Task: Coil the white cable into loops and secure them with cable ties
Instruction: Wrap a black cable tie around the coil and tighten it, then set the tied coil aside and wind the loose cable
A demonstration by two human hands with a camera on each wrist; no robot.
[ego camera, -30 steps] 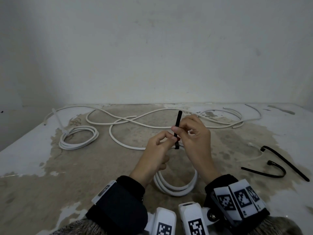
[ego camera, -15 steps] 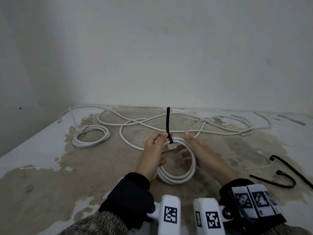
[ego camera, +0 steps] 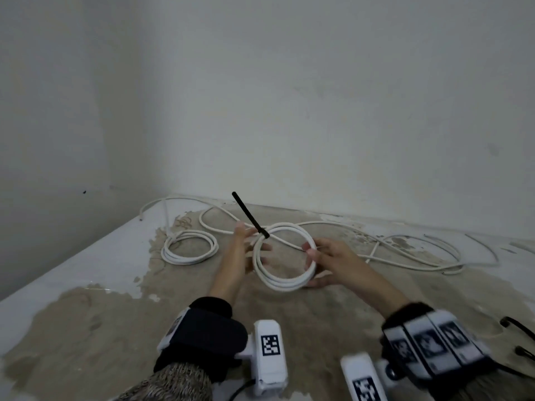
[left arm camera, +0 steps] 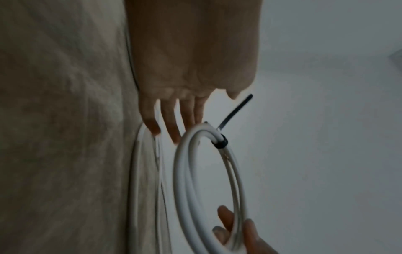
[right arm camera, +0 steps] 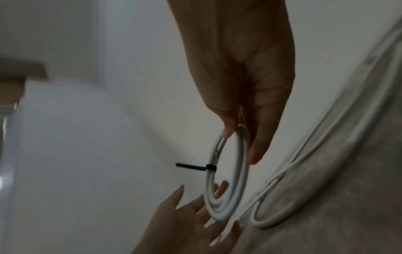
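A coil of white cable (ego camera: pixel 285 280) is held off the worn surface in the middle of the head view. A black cable tie (ego camera: pixel 265 234) is cinched around its upper left, with the tail pointing up and to the left. My right hand (ego camera: pixel 311 253) pinches the coil's right side between thumb and fingers (right arm camera: pixel 256 151). My left hand (ego camera: pixel 246 241) lies at the coil's left side, its straight, spread fingers (left arm camera: pixel 172 130) touching the coil (left arm camera: pixel 208 171) beside the tie (left arm camera: pixel 220 141). The right wrist view shows the coil (right arm camera: pixel 230 180), the tie (right arm camera: pixel 211 167) and the flat left palm (right arm camera: pixel 191 214).
A second white coil (ego camera: pixel 189 247) lies on the surface to the left. Loose white cable (ego camera: pixel 405 256) snakes along the back by the wall. Spare black ties (ego camera: pixel 518 328) lie at the right edge. The surface's left edge runs diagonally at the left.
Both hands pinched the upright tie a second ago. Since then the left hand has let go and opened, the right hand has taken the coil's right side, and the coil has risen and moved away.
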